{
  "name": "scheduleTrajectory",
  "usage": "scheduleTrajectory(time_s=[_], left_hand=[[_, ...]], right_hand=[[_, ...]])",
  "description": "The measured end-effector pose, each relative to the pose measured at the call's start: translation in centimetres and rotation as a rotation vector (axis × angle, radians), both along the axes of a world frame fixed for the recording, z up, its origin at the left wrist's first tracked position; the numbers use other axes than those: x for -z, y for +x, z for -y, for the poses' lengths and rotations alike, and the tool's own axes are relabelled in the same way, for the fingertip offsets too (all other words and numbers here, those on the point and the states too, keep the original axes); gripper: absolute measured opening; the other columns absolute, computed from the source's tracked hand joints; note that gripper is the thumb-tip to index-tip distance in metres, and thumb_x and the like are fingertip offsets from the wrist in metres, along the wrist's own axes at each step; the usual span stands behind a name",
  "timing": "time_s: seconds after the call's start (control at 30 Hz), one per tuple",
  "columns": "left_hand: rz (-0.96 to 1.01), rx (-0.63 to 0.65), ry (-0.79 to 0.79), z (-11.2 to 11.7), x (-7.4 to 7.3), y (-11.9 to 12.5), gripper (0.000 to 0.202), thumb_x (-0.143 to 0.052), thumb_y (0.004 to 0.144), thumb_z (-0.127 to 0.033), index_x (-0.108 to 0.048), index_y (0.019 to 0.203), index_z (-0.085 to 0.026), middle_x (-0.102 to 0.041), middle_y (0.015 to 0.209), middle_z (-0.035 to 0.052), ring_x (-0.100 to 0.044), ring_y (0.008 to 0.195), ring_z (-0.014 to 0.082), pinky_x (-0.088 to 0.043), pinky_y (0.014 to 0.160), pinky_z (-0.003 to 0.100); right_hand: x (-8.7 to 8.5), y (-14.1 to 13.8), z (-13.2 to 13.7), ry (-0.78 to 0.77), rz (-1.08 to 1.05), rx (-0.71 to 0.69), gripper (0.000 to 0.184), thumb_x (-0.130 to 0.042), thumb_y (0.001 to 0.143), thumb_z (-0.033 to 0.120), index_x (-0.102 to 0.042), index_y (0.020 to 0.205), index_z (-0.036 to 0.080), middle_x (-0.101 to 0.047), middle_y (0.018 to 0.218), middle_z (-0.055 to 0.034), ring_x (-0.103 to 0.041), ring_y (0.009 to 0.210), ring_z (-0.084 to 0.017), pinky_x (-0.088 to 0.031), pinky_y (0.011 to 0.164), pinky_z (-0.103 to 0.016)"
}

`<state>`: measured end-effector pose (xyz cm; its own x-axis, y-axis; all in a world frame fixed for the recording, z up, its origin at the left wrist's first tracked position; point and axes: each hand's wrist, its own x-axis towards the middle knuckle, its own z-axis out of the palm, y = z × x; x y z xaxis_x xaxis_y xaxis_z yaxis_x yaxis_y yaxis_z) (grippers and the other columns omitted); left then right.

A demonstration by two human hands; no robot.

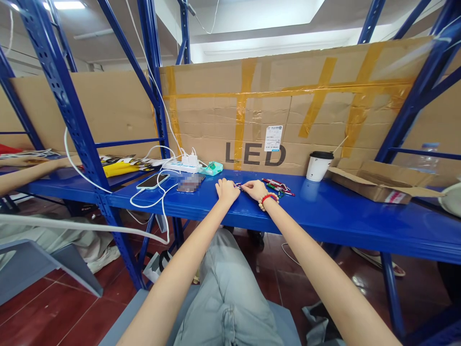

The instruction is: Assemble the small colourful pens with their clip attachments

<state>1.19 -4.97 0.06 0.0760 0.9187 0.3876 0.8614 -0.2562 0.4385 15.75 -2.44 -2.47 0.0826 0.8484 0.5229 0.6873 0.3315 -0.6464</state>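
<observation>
My left hand (227, 190) rests on the blue tabletop (306, 206) with its fingers curled down. Close on its right, my right hand (254, 189), a red band and beads at the wrist, is pinched inward. Between the fingertips of both hands shows a small dark, shiny piece (238, 184); most of it is covered, so I cannot make out its kind. Just beyond my right wrist lies a loose bunch of slim, shiny red and green pieces (279, 187).
Left of my hands are a phone (153, 181), a blurred flat item (190, 182), a power strip (187, 165) with white cables and a green packet (212, 168). To the right stand a lidded cup (319, 166) and an open cardboard box (382, 180). Another person's arm (36, 170) reaches in at far left.
</observation>
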Motion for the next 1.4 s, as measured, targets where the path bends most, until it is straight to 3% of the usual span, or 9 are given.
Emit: scheduleTrajectory(time_s=[0.2, 0.63, 1.4], left_hand=[[-0.025, -0.017, -0.012, 0.0, 0.0, 0.0, 0.026, -0.048, 0.081, -0.024, -0.070, 0.094, -0.018, -0.057, 0.114, 0.0125, -0.044, 0.113, 0.0259, -0.032, 0.097, 0.037], [-0.040, 0.005, -0.016, 0.0, 0.0, 0.0, 0.028, -0.046, 0.082, -0.026, -0.069, 0.096, -0.019, -0.056, 0.115, 0.0125, -0.044, 0.114, 0.0262, -0.034, 0.096, 0.038], [-0.096, 0.057, -0.014, -0.5, 0.2, 0.1, 0.030, -0.044, 0.084, -0.029, -0.067, 0.100, -0.020, -0.055, 0.115, 0.0121, -0.043, 0.114, 0.0265, -0.036, 0.095, 0.038]], right_hand=[[-0.7, -0.3, 0.8, -0.136, 0.089, 0.033, 0.016, -0.064, 0.077, 0.032, -0.073, 0.071, 0.019, -0.072, 0.070, -0.0057, -0.067, 0.084, -0.023, -0.051, 0.077, -0.029], [-2.5, -1.9, 3.1, -0.215, 0.204, 0.105, 0.023, -0.057, 0.081, 0.031, -0.075, 0.086, 0.017, -0.073, 0.093, -0.0063, -0.067, 0.085, -0.019, -0.049, 0.076, -0.023], [-1.9, -1.6, 2.6, -0.207, 0.212, 0.110, 0.026, -0.054, 0.082, 0.034, -0.074, 0.091, 0.020, -0.073, 0.093, -0.0035, -0.066, 0.086, -0.018, -0.049, 0.078, -0.023]])
